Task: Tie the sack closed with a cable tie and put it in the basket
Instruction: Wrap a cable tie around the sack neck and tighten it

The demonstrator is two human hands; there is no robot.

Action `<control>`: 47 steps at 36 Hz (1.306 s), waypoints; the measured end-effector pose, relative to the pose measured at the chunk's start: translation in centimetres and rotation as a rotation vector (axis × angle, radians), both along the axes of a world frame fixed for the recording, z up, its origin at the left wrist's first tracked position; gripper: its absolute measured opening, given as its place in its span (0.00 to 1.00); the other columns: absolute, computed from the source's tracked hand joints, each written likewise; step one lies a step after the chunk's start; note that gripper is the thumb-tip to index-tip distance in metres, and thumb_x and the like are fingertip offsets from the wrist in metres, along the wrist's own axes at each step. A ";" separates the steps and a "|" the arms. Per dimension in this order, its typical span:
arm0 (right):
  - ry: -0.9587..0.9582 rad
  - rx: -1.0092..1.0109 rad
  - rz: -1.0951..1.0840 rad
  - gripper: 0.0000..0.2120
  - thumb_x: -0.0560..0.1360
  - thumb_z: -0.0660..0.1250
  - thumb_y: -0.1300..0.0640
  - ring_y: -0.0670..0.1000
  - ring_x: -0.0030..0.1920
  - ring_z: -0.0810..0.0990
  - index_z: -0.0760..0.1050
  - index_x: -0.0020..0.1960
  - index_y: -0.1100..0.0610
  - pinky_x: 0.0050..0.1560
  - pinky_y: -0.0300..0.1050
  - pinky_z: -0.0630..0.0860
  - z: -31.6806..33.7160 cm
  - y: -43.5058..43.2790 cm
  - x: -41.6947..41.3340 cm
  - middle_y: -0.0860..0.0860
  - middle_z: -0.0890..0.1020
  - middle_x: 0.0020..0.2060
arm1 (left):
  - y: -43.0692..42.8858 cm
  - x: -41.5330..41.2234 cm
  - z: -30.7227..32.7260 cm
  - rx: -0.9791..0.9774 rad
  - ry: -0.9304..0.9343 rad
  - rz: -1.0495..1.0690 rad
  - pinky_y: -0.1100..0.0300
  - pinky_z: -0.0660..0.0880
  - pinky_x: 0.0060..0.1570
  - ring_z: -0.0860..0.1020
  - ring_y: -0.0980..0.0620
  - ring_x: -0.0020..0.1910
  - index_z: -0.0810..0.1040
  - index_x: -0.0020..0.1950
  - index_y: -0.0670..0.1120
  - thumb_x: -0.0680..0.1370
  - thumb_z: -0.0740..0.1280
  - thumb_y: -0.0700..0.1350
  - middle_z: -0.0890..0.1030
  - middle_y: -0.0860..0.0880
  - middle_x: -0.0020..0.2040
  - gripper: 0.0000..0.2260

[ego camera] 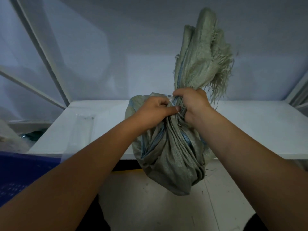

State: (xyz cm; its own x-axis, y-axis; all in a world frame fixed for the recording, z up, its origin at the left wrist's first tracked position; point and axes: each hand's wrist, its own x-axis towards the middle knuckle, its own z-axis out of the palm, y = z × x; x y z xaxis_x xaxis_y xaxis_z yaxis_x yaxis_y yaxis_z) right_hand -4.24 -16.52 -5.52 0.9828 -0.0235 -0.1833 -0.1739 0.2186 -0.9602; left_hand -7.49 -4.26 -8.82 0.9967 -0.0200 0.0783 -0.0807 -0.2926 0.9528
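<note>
A grey-green woven sack rests on the front edge of a white table, its bulging bottom hanging over the edge. Its gathered top stands upright, with frayed threads on the right side. My right hand is clenched around the bunched neck. My left hand presses against the neck from the left, thumb on the fabric, and pinches a thin white cable tie that shows between the two hands. How far the tie runs around the neck is hidden.
A blue plastic basket stands at the lower left, beside the table. A clear plastic packet lies on the table's left part. White frame bars and a pale wall enclose the back. Light floor lies below.
</note>
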 end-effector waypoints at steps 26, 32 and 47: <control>0.020 0.067 0.011 0.17 0.71 0.71 0.68 0.63 0.53 0.82 0.71 0.57 0.60 0.51 0.69 0.82 0.5 -0.1 0.2 0.61 0.80 0.54 | -0.2 -0.5 0.6 -0.131 -0.070 0.134 0.66 0.73 0.35 0.78 0.51 0.37 0.80 0.48 0.33 0.73 0.79 0.43 0.80 0.41 0.40 0.15; 0.012 0.073 0.017 0.13 0.72 0.70 0.69 0.60 0.43 0.83 0.72 0.54 0.61 0.40 0.58 0.84 0.6 -0.5 0.2 0.61 0.81 0.48 | -0.2 -0.7 0.8 -0.175 -0.030 0.116 0.44 0.80 0.56 0.80 0.46 0.44 0.83 0.49 0.35 0.79 0.71 0.51 0.83 0.32 0.51 0.17; 0.003 0.125 -0.043 0.14 0.73 0.70 0.70 0.61 0.53 0.82 0.68 0.44 0.55 0.55 0.67 0.81 0.5 -0.5 0.6 0.57 0.78 0.48 | 0.1 -0.1 0.8 -0.412 0.095 0.223 0.43 0.79 0.61 0.83 0.48 0.49 0.84 0.57 0.36 0.79 0.72 0.43 0.86 0.40 0.55 0.11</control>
State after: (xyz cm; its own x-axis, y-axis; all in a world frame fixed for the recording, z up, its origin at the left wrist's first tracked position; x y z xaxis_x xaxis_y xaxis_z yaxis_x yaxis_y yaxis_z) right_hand -3.66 -16.99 -5.04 0.9808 -0.0423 -0.1902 -0.1645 0.3437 -0.9246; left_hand -7.63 -4.20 -8.05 0.9764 0.2084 -0.0568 0.0341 0.1110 0.9932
